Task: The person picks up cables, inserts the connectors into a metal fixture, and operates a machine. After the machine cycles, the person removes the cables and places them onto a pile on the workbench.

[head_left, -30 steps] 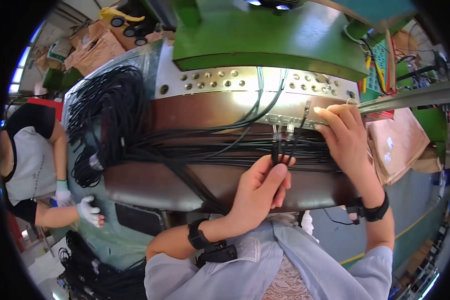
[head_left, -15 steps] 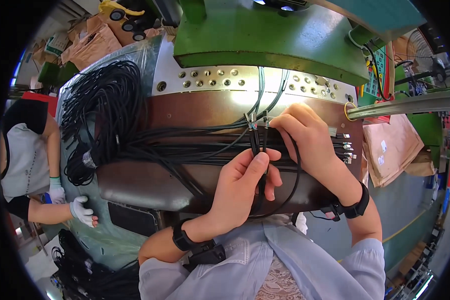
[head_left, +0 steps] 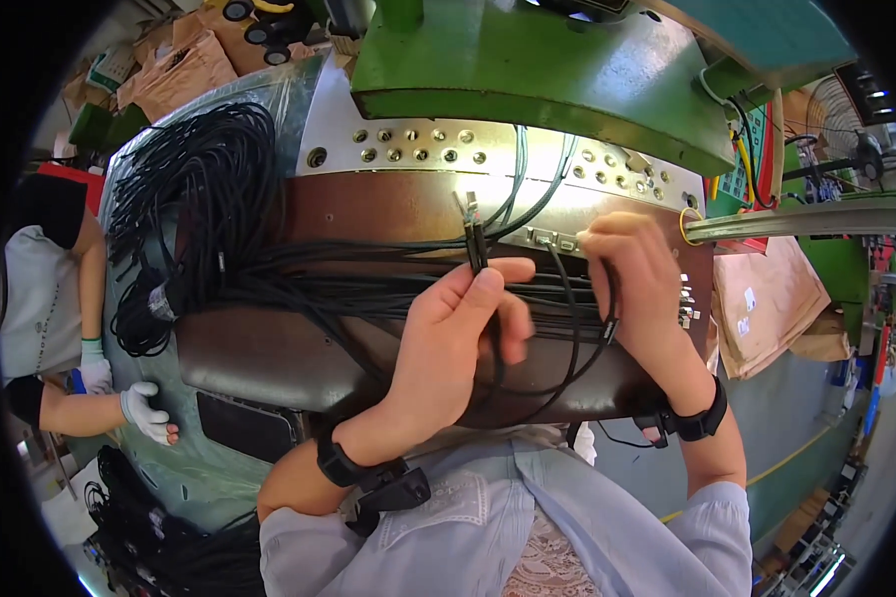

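My left hand pinches the upper ends of a few black cables. Their metal connector tips point up and away from me, and its other fingers are loosely curled. To the right, my right hand is slightly blurred. Its fingers are curled round a black cable that loops down toward the table's near edge; the end in the fingers is hidden. Beside those fingertips lies a small metal block, and another black cable runs down from it. Many black cables lie sideways beneath both hands.
A green machine body overhangs a drilled metal plate at the back. A large coil of black cables lies left on the brown worktop. A co-worker's gloved hand rests farther left. A metal bar juts in from the right.
My left hand has moved left, carrying its cable ends away from my right hand. My right hand has shifted slightly right, with its fingertips now beside the metal block.
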A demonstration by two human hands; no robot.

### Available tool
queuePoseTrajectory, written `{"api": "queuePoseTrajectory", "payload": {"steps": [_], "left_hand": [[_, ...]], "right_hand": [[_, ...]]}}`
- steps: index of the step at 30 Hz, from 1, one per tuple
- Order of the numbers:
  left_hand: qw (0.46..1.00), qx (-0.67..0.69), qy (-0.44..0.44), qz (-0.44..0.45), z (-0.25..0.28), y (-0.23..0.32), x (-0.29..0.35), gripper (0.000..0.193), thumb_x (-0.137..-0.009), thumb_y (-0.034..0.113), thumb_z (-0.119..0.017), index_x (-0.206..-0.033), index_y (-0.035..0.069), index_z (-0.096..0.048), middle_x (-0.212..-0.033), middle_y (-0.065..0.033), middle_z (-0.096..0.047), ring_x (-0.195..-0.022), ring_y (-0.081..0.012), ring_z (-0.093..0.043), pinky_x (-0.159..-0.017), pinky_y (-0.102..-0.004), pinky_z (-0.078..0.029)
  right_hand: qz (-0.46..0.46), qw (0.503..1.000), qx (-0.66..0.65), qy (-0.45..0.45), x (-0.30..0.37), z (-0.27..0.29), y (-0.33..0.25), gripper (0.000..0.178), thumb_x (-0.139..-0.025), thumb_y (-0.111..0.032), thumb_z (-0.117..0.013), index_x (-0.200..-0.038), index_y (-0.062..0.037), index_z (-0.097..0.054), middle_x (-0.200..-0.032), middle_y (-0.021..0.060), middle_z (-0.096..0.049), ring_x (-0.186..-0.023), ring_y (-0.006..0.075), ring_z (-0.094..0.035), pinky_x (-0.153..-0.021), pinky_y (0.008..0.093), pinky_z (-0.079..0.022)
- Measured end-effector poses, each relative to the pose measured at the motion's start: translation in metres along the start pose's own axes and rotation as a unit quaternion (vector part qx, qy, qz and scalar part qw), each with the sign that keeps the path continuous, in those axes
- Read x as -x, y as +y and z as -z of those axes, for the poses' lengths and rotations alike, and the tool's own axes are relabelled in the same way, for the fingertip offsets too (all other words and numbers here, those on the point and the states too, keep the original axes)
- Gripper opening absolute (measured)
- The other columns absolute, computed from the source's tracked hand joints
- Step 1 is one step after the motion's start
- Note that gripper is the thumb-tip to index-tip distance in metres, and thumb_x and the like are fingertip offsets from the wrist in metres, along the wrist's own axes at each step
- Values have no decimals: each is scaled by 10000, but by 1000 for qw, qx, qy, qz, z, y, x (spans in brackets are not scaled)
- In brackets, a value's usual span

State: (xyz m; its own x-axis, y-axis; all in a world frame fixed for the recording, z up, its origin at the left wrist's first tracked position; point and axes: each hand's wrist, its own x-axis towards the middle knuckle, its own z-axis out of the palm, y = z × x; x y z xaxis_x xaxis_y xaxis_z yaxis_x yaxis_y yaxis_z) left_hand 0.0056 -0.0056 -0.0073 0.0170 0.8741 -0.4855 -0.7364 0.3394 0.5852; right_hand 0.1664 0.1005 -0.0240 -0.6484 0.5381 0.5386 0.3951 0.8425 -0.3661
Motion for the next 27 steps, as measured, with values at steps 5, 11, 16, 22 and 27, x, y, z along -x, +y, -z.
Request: {"api": "queuePoseTrajectory", "payload": {"steps": [5, 11, 16, 22, 27], "left_hand": [[999, 11, -17, -38, -9, 0, -2, 279, -984, 246, -372, -1064, 26, -523, -541, 30, -344, -452, -46, -244, -426, -210, -221], [999, 2, -43, 19, -13, -4, -3, 277, -984, 257, -355, -1001, 30, -514, -529, 27, -346, -448, -52, -250, -426, -210, -228], [981, -117, -121, 94, -24, 8, 0, 283, -982, 255, -360, -957, 24, -521, -579, -11, -478, -469, -58, -372, -447, -197, -303], [844, -447, -151, -255, -10, 14, 1, 323, -987, 269, -348, -947, 1, -526, -680, -80, -604, -541, -87, -512, -512, -201, -403], [952, -274, -136, 27, -17, 30, 1, 376, -989, 284, -329, -957, -36, -522, -691, -130, -618, -578, -137, -560, -551, -233, -456]], "right_hand": [[10, 996, 0, -87, -1, 1, -2, 271, -624, 44, -607, -878, -35, -559, -878, 104, -575, -799, 266, -567, -641, 327, -466], [47, 991, 50, -112, -10, 15, 2, 288, -626, 35, -608, -901, -29, -549, -887, 105, -579, -803, 271, -567, -662, 332, -473], [58, 996, 58, -38, -15, 17, -6, 264, -673, 56, -622, -913, -23, -549, -905, 112, -601, -806, 272, -582, -679, 333, -482], [-97, 994, -14, 49, 27, 12, 13, 182, -730, 65, -620, -877, -8, -542, -907, 127, -622, -808, 280, -598, -713, 330, -484], [-153, 983, -97, -11, 32, 9, 18, 148, -735, 77, -610, -839, 6, -531, -898, 137, -626, -807, 287, -601, -712, 330, -483]]}}
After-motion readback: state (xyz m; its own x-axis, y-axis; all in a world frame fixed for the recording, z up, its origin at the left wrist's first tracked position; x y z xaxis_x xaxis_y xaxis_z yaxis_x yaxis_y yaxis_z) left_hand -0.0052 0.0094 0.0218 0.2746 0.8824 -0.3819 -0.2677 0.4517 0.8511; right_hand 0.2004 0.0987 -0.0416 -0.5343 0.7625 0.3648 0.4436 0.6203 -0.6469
